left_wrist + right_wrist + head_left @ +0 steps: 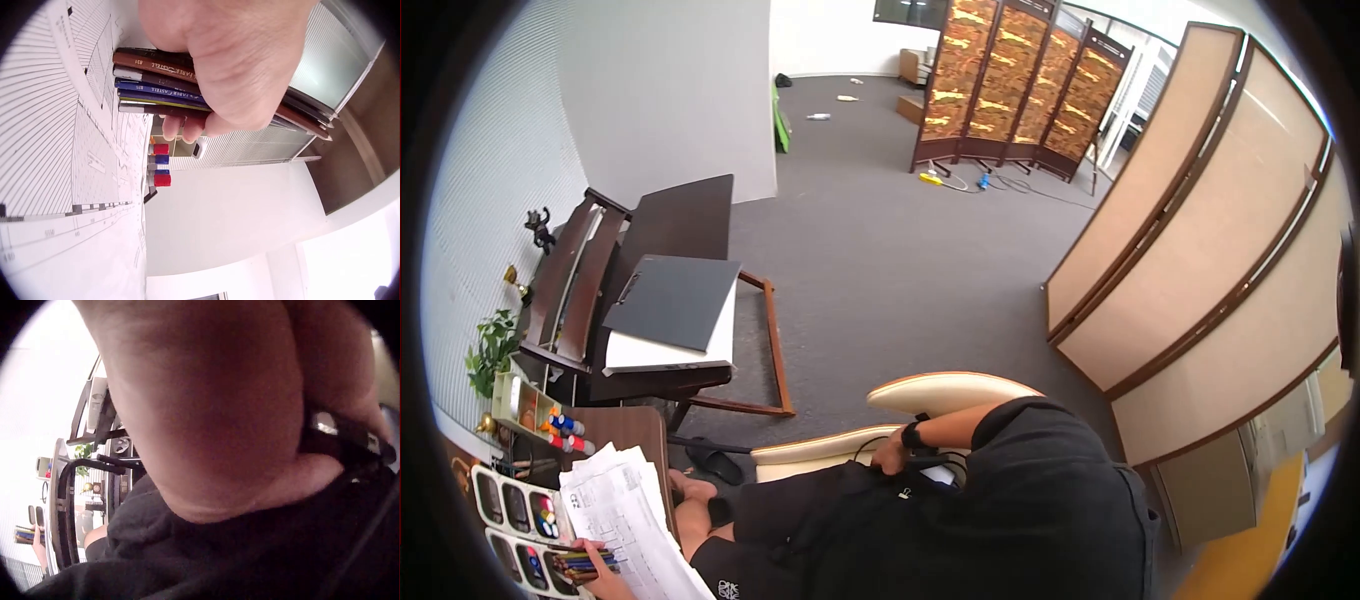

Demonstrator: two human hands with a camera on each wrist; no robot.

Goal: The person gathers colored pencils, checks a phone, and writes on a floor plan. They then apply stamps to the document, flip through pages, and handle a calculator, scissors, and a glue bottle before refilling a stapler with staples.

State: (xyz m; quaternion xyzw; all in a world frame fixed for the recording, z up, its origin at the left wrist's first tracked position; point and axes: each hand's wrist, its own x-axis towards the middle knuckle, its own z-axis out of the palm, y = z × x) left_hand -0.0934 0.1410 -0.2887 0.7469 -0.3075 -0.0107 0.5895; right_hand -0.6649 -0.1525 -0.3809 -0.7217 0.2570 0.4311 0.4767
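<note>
My left hand (605, 582) grips a bundle of several coloured pencils (156, 86), brown, grey, blue and yellow-green, with Faber-Castell lettering. In the left wrist view the pencils' flat ends face the printed drawing sheets (100, 162), and their sharpened tips point away. The head view puts that hand between these sheets and the white compartment tray (495, 500) at lower left. Down by my lap, my right hand (888, 456) curls against black clothing. Its fingers hold a black strap-like thing (340, 434) with shiny fittings; much of it is hidden by the hand.
Red and blue capped markers (570, 440) stand behind the sheets. A dark desk (675, 215) bears a grey folder (675, 300) at left. The cream chair (810, 450) is beneath me. Folding screens (1180, 200) stand at right, and cables (1030, 188) lie on the floor beyond.
</note>
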